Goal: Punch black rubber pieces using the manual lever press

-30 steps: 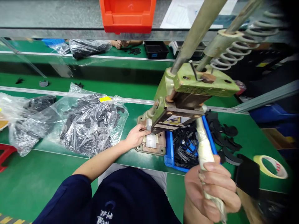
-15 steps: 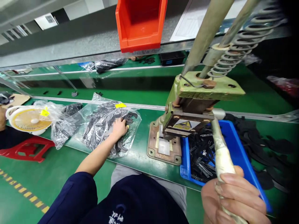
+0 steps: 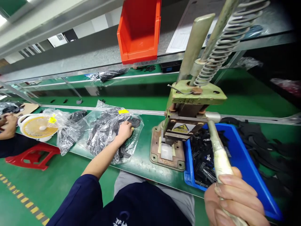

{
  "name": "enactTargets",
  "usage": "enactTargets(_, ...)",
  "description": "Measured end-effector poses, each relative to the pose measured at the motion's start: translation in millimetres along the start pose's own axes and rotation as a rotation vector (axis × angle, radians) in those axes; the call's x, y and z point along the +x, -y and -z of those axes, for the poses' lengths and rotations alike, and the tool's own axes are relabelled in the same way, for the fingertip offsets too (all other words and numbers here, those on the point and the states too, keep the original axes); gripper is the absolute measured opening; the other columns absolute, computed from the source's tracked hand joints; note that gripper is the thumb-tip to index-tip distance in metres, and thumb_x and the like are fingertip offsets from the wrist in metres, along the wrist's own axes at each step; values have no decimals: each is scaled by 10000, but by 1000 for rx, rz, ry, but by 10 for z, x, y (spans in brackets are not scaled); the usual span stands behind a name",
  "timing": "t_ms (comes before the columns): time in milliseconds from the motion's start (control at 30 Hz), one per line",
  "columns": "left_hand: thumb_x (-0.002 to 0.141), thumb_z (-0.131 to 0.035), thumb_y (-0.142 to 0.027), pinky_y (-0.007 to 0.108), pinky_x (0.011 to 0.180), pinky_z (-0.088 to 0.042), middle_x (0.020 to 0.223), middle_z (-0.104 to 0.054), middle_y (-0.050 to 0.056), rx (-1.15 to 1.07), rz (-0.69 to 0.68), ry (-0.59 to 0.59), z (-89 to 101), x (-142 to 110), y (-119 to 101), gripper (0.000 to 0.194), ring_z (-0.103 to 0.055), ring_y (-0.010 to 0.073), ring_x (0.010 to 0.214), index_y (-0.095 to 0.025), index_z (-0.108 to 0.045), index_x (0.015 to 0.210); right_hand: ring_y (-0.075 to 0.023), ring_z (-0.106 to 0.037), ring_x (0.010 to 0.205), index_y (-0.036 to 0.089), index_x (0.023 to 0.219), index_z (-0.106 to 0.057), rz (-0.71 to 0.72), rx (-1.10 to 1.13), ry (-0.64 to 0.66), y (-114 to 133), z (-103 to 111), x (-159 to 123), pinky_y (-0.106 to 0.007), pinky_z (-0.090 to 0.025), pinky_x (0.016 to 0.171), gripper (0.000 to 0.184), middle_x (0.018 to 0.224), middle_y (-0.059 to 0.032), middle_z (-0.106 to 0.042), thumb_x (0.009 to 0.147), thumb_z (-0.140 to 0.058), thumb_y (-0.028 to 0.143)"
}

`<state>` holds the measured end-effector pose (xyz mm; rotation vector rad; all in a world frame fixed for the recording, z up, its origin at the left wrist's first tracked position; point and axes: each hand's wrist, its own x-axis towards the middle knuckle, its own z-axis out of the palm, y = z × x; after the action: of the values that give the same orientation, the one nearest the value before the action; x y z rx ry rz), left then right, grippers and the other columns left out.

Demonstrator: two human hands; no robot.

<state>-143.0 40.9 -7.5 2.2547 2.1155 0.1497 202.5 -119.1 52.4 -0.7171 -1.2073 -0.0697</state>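
Note:
My right hand [image 3: 235, 197] is wrapped round the tape-covered lever [image 3: 221, 157] of a green hand press [image 3: 197, 97]. Under the press head, a pale rectangular block [image 3: 166, 152] sits on the brown metal base [image 3: 156, 157]. My left hand [image 3: 125, 131] reaches over an opened clear plastic bag [image 3: 103, 131] of dark grey curved pieces, its fingers curled. A grey curved piece [image 3: 134, 122] is at its fingertips; the grip itself is partly hidden. Another curved piece [image 3: 125, 152] lies at the bag's near side.
Right of the press stands a blue bin [image 3: 249, 169] of black parts, with dark flat pieces [image 3: 261, 141] beyond. An orange bin [image 3: 139, 34] sits on the shelf above. At left are a white-and-yellow fan [image 3: 39, 127], a red stool [image 3: 33, 157] and another person's hand [image 3: 9, 125].
The camera view has shifted, moving the press leftward in the picture. My left hand stays at the bag, with the curved piece by its fingertips turned. My right hand keeps holding the lever.

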Motion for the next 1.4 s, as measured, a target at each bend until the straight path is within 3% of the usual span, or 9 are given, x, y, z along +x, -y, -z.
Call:
enactTargets(67, 876, -606, -268, 391, 1005, -448, 1207, -612, 113, -39, -86, 14, -4, 98, 7, 325, -550, 267, 1119, -176, -685, 1177, -241, -472, 503, 281, 524, -425, 106, 20, -19, -65, 4, 0, -611, -469, 580, 180, 516, -12, -455, 600, -588, 301)
enactTargets(133, 851, -657, -297, 377, 1020, -442, 1203, -610, 114, -54, -137, 71, -9, 203, 16, 400, -556, 262, 1129, -178, -661, 1233, -243, -479, 513, 281, 518, -416, 94, 4, -9, -106, 11, -6, -614, -477, 592, 187, 524, -14, -465, 590, -588, 284)
enactTargets(367, 938, -540, -350, 367, 955, -466, 1089, -647, 138, 73, -33, 125, -24, 379, -48, 335, -605, 271, 1072, -132, -621, 1180, -221, -447, 499, 301, 626, -512, 58, 10, 7, -77, 46, -57, -606, -484, 630, 76, 568, 6, -516, 641, -586, 301)
enactTargets(533, 937, -530, -322, 411, 979, -450, 1108, -633, 173, 118, -69, 150, -24, 323, -190, 272, -602, 296, 1082, -122, -622, 1098, -243, -501, 537, 292, 601, -481, 18, -17, -18, -55, 8, -51, -618, -501, 682, 131, 558, 8, -501, 662, -593, 321)
enactTargets(667, 871, -623, -253, 371, 944, -467, 1115, -626, 143, 105, -63, 158, 8, 274, -287, 256, -603, 266, 1055, -146, -603, 1103, -245, -540, 574, 298, 632, -500, -6, -5, -32, -50, 0, -64, -615, -520, 745, 110, 570, 15, -510, 669, -600, 320)
enactTargets(833, 876, -522, -100, 340, 910, -468, 1070, -636, 115, 99, -103, 120, 27, 131, -415, 266, -594, 244, 1032, -151, -585, 1130, -272, -589, 629, 319, 687, -533, -13, -3, 77, -74, 102, -124, -664, -536, 788, 99, 640, 22, -589, 663, -629, 323)
enactTargets(1067, 905, -594, -304, 368, 940, -480, 1040, -608, 111, -38, -257, 77, -62, -138, -397, 227, -576, 246, 1004, -162, -703, 1046, -272, -608, 743, 299, 731, -554, -43, 57, 78, -40, 100, -124, -644, -507, 877, 82, 710, 8, -608, 686, -623, 304)
enactTargets(1200, 910, -578, -287, 351, 980, -483, 1066, -621, 105, -185, -145, 15, -89, -53, -298, 286, -595, 227, 1029, -151, -714, 1121, -236, -582, 689, 283, 679, -519, 4, 57, 24, -28, 14, -64, -593, -511, 840, 85, 694, 21, -597, 704, -600, 289)
enactTargets(1400, 759, -738, -230, 330, 933, -479, 1059, -628, 105, -179, -28, 114, -106, 176, -289, 303, -589, 248, 1039, -132, -727, 1045, -247, -583, 684, 275, 683, -541, 54, 36, 43, -46, 33, -42, -604, -534, 794, 78, 682, 19, -601, 689, -619, 277)
